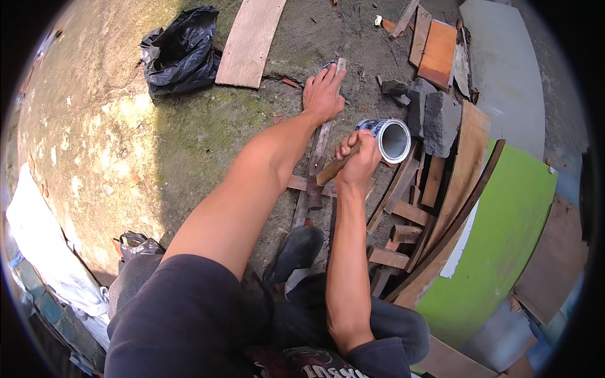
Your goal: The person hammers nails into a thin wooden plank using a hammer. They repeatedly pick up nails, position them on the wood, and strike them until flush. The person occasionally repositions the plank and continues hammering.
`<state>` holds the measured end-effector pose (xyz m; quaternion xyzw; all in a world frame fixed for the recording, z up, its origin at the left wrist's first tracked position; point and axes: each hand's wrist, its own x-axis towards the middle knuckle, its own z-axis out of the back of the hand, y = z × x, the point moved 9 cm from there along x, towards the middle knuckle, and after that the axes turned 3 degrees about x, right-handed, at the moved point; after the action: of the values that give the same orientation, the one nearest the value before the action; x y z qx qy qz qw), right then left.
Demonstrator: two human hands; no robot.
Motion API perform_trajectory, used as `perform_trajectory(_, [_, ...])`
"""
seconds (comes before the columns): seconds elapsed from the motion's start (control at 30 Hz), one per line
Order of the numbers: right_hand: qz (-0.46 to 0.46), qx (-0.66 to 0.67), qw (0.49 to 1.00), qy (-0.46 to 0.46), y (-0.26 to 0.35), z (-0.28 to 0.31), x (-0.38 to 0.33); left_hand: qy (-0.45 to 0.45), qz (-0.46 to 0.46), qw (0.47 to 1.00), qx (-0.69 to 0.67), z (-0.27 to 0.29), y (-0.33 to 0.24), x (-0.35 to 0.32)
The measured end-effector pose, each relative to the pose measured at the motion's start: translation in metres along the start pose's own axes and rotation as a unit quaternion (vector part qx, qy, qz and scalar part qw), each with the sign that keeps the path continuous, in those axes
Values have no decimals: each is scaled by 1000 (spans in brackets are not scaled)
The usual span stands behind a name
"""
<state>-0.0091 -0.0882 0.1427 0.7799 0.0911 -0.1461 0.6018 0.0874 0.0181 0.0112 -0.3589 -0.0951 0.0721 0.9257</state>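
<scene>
Beside the tin can [389, 138] and stones [435, 116], my left hand [322, 94] presses flat, fingers open, on the weathered slat [321, 142]; my right hand [359, 154] is closed round a wooden handle [333, 170].

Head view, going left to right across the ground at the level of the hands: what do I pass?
Crumpled black plastic bag → pale flat wooden plank → left hand pressing down a narrow wooden strip → right hand gripping a wooden handle → open round metal tin → grey stone block → bright green curved board.

Bare concrete ground [189, 145] leftward; tin can [387, 137], grey stones [432, 113], wood scraps [403, 214] crowding right.
</scene>
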Motion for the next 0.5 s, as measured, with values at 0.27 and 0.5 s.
perform_trajectory(0.27, [16, 10, 998, -58, 7, 3, -4, -17, -18, 998, 66, 2, -7, 7])
perform_trajectory(0.5, [41, 12, 999, -32, 10, 17, -47, -28, -23, 996, 80, 6, -1, 3])
